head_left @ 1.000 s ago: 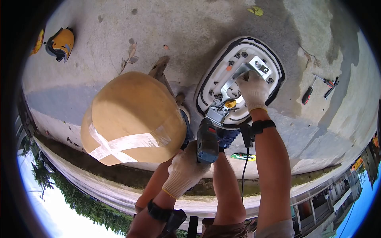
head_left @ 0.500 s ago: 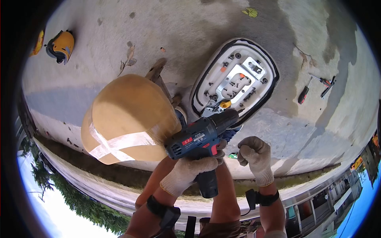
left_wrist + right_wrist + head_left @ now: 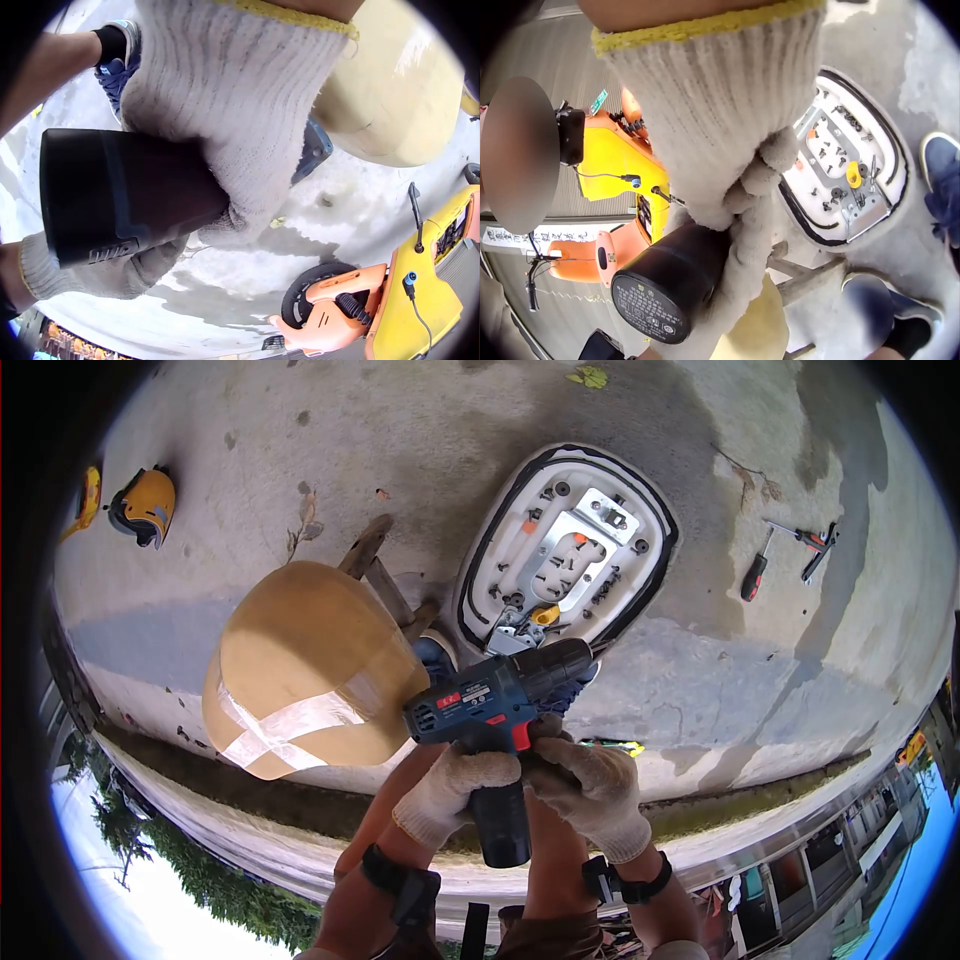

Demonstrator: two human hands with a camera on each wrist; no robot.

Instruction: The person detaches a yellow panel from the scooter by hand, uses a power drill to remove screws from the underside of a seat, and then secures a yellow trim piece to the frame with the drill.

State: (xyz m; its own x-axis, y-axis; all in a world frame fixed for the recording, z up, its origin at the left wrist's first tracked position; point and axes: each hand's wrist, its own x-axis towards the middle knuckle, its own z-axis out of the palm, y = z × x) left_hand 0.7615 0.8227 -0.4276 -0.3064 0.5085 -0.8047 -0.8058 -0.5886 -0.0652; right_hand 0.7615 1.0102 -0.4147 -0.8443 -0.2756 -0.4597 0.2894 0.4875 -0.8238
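My gloved left hand (image 3: 455, 790) grips the handle of a dark blue cordless drill (image 3: 480, 700). The chuck points right in the head view, and the black battery base (image 3: 656, 304) faces the right wrist camera. My gloved right hand (image 3: 595, 790) is close against the front of the handle, below the red trigger, its fingers bent; I cannot tell whether they hold anything. Beyond the drill lies a white oval shell (image 3: 480, 575) with a black rim seal. Inside it are a silver metal bracket (image 3: 607, 512), several dark screws and a yellow piece (image 3: 545, 615).
A tan rounded object (image 3: 310, 660) with crossed clear tape stands at left, near a wooden support (image 3: 365, 550). Screwdrivers (image 3: 755, 575) lie on the concrete at right. An orange helmet (image 3: 150, 505) is far left. A yellow-orange scooter (image 3: 412, 270) shows in the left wrist view.
The right hand left the bracket in the shell, drew back toward the body and came to the drill handle. The left hand turned the drill from pointing at the shell to pointing right.
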